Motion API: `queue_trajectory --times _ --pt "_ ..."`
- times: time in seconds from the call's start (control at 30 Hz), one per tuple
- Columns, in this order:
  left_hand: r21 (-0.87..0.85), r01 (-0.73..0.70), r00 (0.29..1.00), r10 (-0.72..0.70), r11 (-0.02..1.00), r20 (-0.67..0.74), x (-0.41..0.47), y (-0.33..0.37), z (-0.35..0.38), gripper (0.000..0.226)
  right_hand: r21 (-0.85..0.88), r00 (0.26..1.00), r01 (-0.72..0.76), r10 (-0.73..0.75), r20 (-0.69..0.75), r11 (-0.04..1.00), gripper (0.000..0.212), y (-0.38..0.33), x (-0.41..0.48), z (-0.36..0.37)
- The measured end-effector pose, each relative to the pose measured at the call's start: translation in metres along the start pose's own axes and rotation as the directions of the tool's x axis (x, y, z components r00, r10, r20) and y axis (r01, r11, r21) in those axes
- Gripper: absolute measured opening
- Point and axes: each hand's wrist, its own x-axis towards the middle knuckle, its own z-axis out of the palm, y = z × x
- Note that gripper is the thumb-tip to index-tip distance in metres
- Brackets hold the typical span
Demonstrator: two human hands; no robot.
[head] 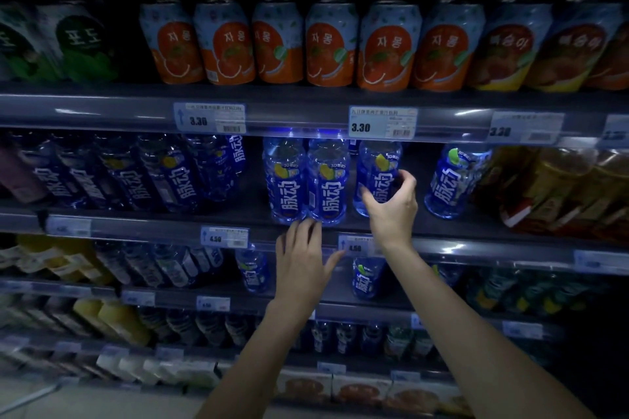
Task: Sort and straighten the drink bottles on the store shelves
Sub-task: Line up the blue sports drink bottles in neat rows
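Your right hand [391, 204] is wrapped around the lower half of a blue bottle [376, 173] on the middle shelf [153, 226], thumb on its left side, fingers curling round the right, label facing you. It stands upright, apart from its neighbours, with a gap on each side. Your left hand [303, 258] is open, fingers spread and holding nothing; its fingertips [306, 224] touch the shelf lip just under a pair of bottles [308, 180] that stand touching each other, upright, labels forward. That pair looks done. Further right a lone bottle [454, 180] stands well apart and leans a little in this wide view; whether that is real tilt or lens bend, cannot tell. To the left, a row of darker bottles [136, 173] sits further back, with an empty stretch of shelf between it and the pair. Judgement: you are mid-task on this shelf. Left to do: close the held bottle up beside the pair, bring the lone one in, fill or even out the gaps. The shelf below [476, 247] shows two more blue bottles [367, 277] spaced apart with bare room between, so it likely needs the same work. The cans [279, 44] above look evenly fronted. Lower shelves are too dim and blurred to judge.
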Motion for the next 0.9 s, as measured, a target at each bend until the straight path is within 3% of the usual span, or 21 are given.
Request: queue_trajectory --times 0.33,0.9 --pt "0.143 -0.064 0.998 0.061 0.988 0.025 0.005 -0.005 -0.004 0.074 0.002 0.999 0.02 -0.02 0.038 1.0 0.054 0.004 -0.006 -0.016" --pt "0.136 -0.052 0.998 0.047 0.989 0.04 0.006 0.001 -0.009 0.08 0.04 0.998 0.029 -0.032 0.058 0.999 0.054 -0.004 -0.022 -0.014"
